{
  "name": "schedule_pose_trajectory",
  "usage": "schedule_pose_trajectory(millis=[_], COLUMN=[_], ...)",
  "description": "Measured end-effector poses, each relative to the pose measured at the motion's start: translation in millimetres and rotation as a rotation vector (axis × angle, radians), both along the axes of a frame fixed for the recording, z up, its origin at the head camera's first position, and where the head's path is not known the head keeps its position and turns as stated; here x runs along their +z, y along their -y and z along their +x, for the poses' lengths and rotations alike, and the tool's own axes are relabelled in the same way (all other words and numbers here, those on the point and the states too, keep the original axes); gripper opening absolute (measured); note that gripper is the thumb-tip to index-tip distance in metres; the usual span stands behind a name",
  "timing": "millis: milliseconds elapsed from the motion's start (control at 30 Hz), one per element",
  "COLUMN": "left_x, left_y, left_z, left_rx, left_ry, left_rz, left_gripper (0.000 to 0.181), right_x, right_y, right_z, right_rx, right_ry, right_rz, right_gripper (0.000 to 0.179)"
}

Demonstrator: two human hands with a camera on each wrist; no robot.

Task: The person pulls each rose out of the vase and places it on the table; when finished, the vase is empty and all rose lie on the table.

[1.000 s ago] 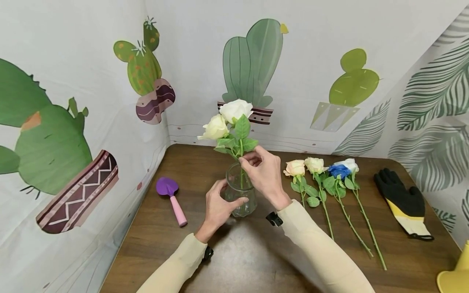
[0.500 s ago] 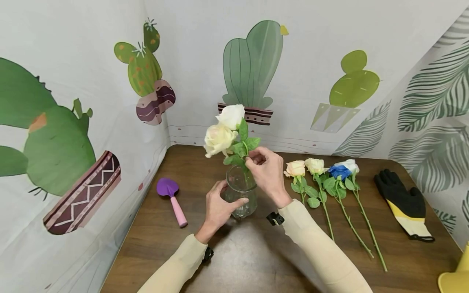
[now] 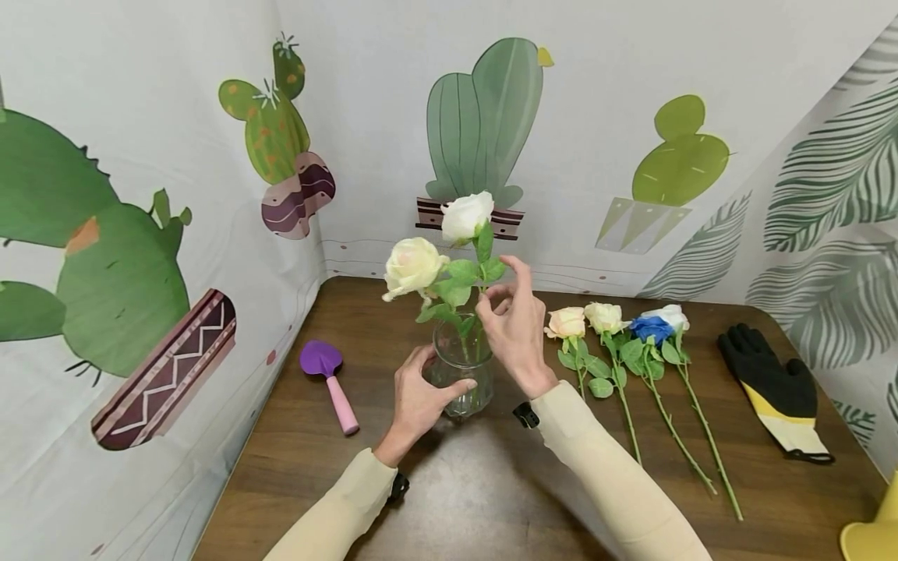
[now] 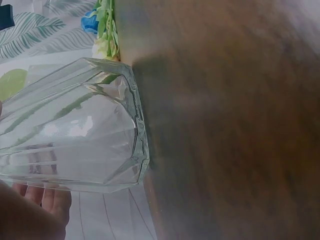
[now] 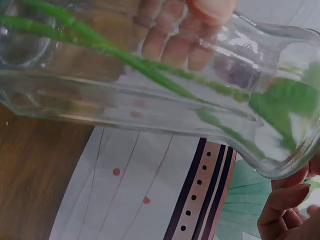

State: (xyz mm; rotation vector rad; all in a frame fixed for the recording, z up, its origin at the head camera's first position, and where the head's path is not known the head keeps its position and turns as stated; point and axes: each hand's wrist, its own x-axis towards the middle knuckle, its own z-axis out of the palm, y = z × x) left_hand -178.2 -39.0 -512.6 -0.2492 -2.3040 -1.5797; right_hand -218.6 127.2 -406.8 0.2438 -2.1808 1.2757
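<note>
A clear glass vase (image 3: pixel 480 383) stands upright on the table, held around its body by my left hand (image 3: pixel 418 396). In the left wrist view, the vase's faceted base (image 4: pixel 135 125) rests on the wood, with fingers (image 4: pixel 49 200) behind the glass. Two roses lean in the vase: a white rose (image 3: pixel 468 216), higher and to the right, and a cream rose (image 3: pixel 414 267) to the left. Just above the rim, my right hand (image 3: pixel 517 339) pinches the white rose's stem, its index finger raised. Green stems (image 5: pixel 135 62) cross inside the glass in the right wrist view.
To the right lie a peach rose (image 3: pixel 566 321), a cream rose (image 3: pixel 605 315), a blue rose (image 3: pixel 651 329) and another white rose (image 3: pixel 675 315). Beyond them are a black-and-yellow glove (image 3: pixel 768 382) and a yellow object (image 3: pixel 870 538). A purple trowel (image 3: pixel 330 374) lies left.
The white rose dipped left, then moved right and up, apart from the cream rose, which now sits lower than at first. My right index finger has lifted. The left hand and vase have stayed put.
</note>
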Motion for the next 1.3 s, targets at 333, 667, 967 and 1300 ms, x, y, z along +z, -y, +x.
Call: schedule_pose_trajectory(millis=[333,667,967,1300], left_x=[-0.1,-0.2,-2.4,-2.4], left_y=[0.1,0.2,0.2,-0.1], left_z=[-0.2,0.2,-0.2,0.1], left_rx=[-0.012,-0.011,-0.003,0.002], left_ry=[0.008,0.011,0.001,0.006], left_rz=[0.016,0.02,0.013,0.013], left_gripper=[0.066,0.068,0.067,0.063], right_x=[2.0,16.8,40.3,66.4], right_y=[-5.0,-12.3,-20.7,-36.9], right_z=[-1.6,-1.6,0.5,1.4], right_rx=[-0.019,0.018,0.056,0.04], right_ry=[0.02,0.065,-0.006,-0.113], right_rz=[-0.001,-0.165,-0.34,-0.454], right_gripper=[0.031,0.028,0.028,0.029])
